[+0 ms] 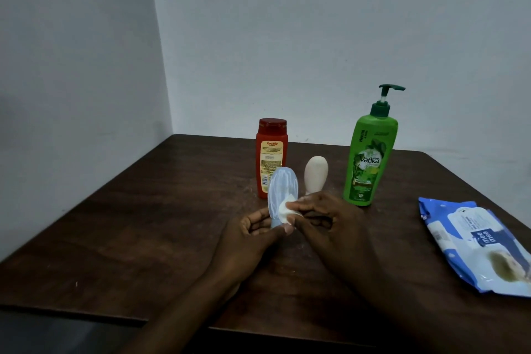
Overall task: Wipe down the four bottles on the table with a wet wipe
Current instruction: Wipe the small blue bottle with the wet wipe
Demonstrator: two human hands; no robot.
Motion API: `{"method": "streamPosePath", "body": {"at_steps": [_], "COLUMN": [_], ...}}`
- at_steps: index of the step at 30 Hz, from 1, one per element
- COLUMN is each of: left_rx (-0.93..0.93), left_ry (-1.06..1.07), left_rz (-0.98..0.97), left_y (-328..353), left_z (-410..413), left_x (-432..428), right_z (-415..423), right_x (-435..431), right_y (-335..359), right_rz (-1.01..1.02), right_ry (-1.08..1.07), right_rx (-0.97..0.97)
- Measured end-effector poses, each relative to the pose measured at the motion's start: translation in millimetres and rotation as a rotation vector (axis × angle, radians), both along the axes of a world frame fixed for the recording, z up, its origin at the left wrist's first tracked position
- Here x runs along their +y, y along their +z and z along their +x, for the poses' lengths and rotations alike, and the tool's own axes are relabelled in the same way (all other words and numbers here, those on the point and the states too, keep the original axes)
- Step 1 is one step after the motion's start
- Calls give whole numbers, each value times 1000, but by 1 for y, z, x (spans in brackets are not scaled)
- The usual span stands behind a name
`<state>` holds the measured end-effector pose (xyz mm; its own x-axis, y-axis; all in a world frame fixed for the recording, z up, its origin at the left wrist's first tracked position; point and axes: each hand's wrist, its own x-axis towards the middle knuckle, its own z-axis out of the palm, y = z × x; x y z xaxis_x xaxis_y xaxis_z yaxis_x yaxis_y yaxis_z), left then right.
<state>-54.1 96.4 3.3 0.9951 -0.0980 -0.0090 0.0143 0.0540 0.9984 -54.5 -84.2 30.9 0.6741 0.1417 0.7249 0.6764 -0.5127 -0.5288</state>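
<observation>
Dark brown wooden table [143,224]; blue-and-white plastic wipes pack [474,244] lies off to the right of the right hand [324,221]; tall green pump bottle [369,161] and small cream oval bottle [316,174] stand just beyond it; red plastic bottle [271,152] stands behind the left hand [253,238], which grips a pale blue oval bottle [280,190] by its base; the right hand pinches a wadded white wet wipe [284,211] against it.

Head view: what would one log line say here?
left hand holds pale blue bottle; right hand presses wet wipe on it; red bottle, cream bottle, green pump bottle upright behind
</observation>
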Motion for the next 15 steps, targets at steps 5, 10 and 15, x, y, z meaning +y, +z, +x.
{"method": "streamPosePath", "body": {"at_steps": [5,10,15], "left_rx": [9,18,5], "left_ry": [-33,-13,-29], "left_rz": [-76,-63,-68], "left_y": [-2,0,1], "left_z": [2,2,2], "left_x": [1,0,-1], "right_z": [10,24,39], "right_x": [7,10,7], "right_y": [4,13,36], "right_rz": [20,128,151], "right_ry": [-55,-48,2], "right_rx": [-21,62,204]}}
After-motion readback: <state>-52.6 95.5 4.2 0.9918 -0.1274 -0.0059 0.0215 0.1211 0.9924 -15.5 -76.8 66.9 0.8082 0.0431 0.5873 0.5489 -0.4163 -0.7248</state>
